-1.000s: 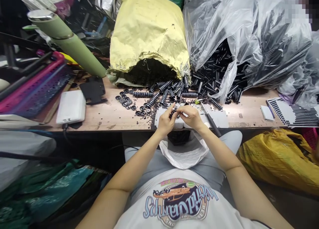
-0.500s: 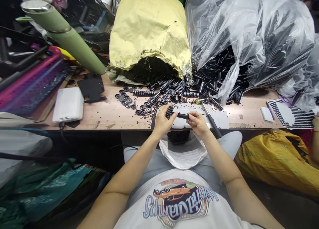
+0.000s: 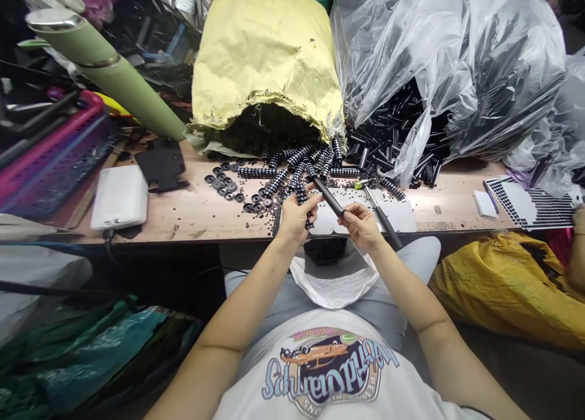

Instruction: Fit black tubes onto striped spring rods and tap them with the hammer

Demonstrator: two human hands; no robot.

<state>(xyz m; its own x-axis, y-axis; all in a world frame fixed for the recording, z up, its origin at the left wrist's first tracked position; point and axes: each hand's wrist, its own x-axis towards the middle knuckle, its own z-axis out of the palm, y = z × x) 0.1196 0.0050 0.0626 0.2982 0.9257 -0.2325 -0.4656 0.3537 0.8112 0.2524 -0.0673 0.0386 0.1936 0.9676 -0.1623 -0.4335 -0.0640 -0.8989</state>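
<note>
My left hand is closed round a short black ribbed stack of ring-shaped parts. My right hand pinches the near end of a smooth black tube, which slants up and left toward my left hand's fingertips. Both hands hover over the front edge of the wooden bench, above white pads. Below them a white plastic bag hangs open on my lap with dark parts inside.
A yellow sack spills ribbed black stacks; clear plastic bags hold black tubes. Loose black rings, a white box, a green tube, a screwdriver, a pink crate, a dotted sheet.
My hands have drawn apart and risen slightly. The black tube, level between them half a second ago, now tilts up to the left, and the ribbed stack sits higher in my left hand.
</note>
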